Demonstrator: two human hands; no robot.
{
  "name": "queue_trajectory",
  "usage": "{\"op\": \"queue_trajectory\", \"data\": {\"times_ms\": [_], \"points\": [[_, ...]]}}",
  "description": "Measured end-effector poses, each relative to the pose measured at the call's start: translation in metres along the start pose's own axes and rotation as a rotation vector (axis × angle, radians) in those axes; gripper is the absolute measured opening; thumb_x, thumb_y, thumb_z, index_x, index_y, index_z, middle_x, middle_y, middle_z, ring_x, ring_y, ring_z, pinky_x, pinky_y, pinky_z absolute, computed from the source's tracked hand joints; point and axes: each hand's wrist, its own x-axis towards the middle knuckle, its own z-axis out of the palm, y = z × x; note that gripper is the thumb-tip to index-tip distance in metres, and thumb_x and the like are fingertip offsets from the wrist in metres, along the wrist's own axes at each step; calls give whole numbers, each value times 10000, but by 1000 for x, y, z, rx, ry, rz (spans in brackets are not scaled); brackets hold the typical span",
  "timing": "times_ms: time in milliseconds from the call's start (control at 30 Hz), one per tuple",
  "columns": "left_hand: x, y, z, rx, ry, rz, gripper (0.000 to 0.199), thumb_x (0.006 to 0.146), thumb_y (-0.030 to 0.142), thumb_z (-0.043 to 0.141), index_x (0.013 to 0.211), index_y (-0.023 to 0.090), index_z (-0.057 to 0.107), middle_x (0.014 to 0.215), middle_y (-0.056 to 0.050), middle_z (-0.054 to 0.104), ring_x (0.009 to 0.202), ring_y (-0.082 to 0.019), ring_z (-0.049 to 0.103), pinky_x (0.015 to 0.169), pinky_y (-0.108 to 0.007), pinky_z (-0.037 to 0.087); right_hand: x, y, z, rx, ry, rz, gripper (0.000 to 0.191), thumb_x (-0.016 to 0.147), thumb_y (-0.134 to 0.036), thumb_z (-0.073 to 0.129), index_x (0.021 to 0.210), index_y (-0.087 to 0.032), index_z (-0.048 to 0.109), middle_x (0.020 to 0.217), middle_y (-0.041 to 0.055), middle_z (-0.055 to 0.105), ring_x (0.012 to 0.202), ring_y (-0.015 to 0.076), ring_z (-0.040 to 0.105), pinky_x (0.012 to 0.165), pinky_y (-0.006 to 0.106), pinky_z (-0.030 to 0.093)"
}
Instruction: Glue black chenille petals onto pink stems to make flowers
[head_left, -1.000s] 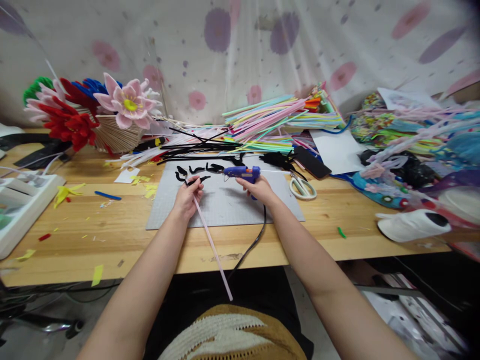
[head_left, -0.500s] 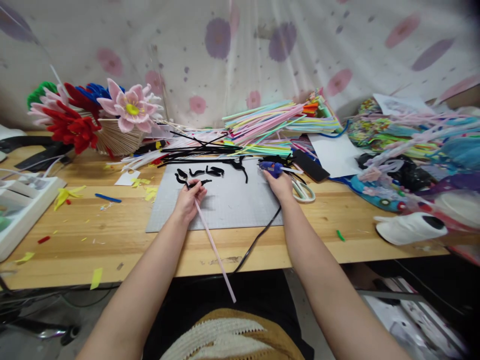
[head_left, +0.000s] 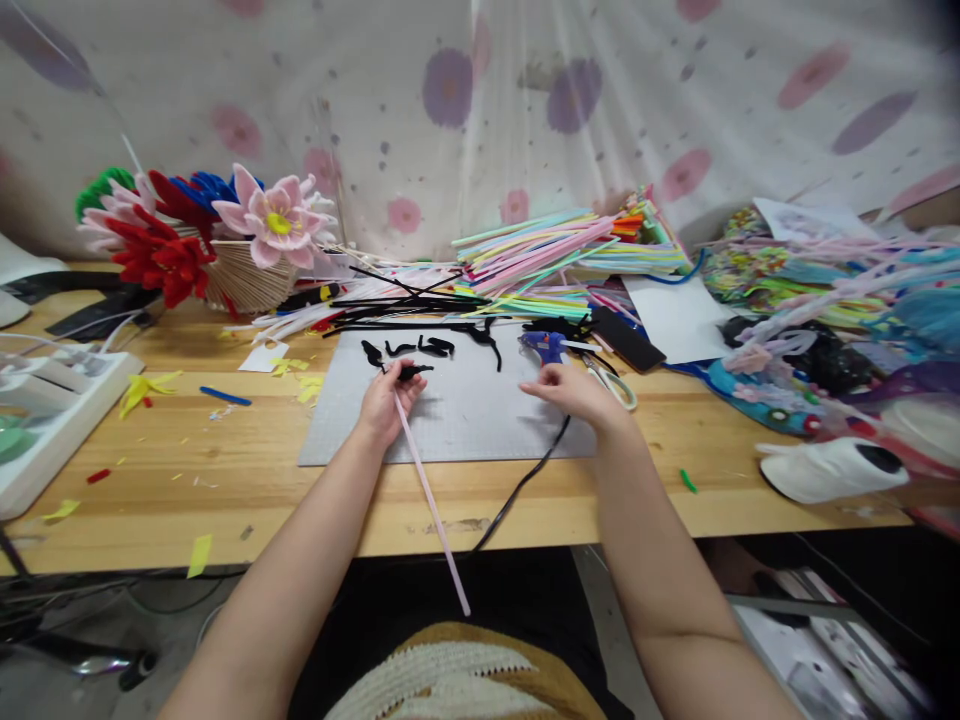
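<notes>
My left hand (head_left: pixel 384 402) is closed around the upper end of a thin pale pink stick (head_left: pixel 431 495), which slants down past the table's front edge. A black fuzzy pipe-cleaner piece (head_left: pixel 415 371) shows at the same fingers; whether it is joined to the stick is hidden. My right hand (head_left: pixel 574 392) is held over the mat's right side with the fingers apart, seemingly empty. Just beyond it lies a blue glue gun (head_left: pixel 546 347), its black cord (head_left: pixel 525 478) running off the front edge. Several bent black pieces (head_left: pixel 436 347) lie on the grey cutting mat (head_left: pixel 465 425).
Black pipe cleaners (head_left: pixel 405 322) and a pastel pile of them (head_left: pixel 540 250) line the back. Fuzzy flowers (head_left: pixel 277 222) stand back left, a white organizer (head_left: pixel 71 425) at left. Scissors (head_left: pixel 619 385), a dark phone (head_left: pixel 628 338) and a white spool (head_left: pixel 832 468) are at right.
My right hand has let go of the glue gun and drawn back towards me, leaving it at the back of the mat. My left hand still holds the pink stick. The view has shifted slightly.
</notes>
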Motion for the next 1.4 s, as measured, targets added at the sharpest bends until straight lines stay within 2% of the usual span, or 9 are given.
{"op": "queue_trajectory", "data": {"times_ms": [200,367,500,700,900,1000,1133,1267,1400], "points": [[-1,0,1,39,-4,40,136,827,158,491,717,131,565,626,2,575,561,-66,588,654,-205,512,-5,-87,59,261,-144,-387,194,742,-379,576,755,-189,611,776,12,648,682,115,553,600,225,364],[-1,2,-2,88,39,-23,120,818,251,517,793,143,563,602,-16,595,597,-105,625,577,-187,484,-13,-125,94,163,-180,-438,208,721,-393,605,696,-188,577,726,14,643,644,126,553,572,237,343],[-4,4,-1,117,39,-12,227,790,364,546,820,141,577,601,-16,597,602,-121,630,570,-200,483,-11,-130,106,411,-321,-375,97,751,-240,559,699,-178,505,590,-19,602,517,95,523,524,215,366],[-6,4,1,102,-96,-91,604,766,649,361,791,107,625,602,-60,588,636,-161,620,604,-265,508,-4,-133,88,896,-348,-352,94,766,-218,524,707,-180,462,533,-52,538,439,70,481,440,188,397],[-2,1,-4,110,-60,20,182,809,214,506,778,98,643,770,-61,632,637,-86,584,739,-264,516,10,-112,37,1152,-170,-407,226,692,-330,628,770,-186,472,736,-22,575,568,78,551,438,177,427],[-2,1,-4,128,-31,18,185,802,128,478,769,79,652,780,-66,625,632,-87,581,771,-296,523,20,-101,9,1131,-44,-480,246,708,-363,622,838,-189,508,794,-16,574,492,38,472,370,148,306],[-4,3,-2,163,-7,-20,187,782,41,469,810,65,652,706,-63,608,662,-90,597,805,-288,521,29,-97,-14,925,101,-563,255,803,-419,507,841,-175,569,574,-44,484,450,44,371,420,174,283],[-8,10,-1,214,47,-101,189,761,-1,484,833,86,636,645,-35,584,609,-76,601,655,-211,542,30,-90,-5,579,108,-593,241,764,-379,558,742,-150,632,594,-13,533,591,93,482,565,214,365],[-14,22,0,277,90,-199,158,742,21,533,836,102,630,636,-30,583,503,-80,574,473,-193,511,27,-78,24,506,38,-524,185,727,-315,588,757,-156,679,745,29,645,718,138,557,658,248,400]]}}
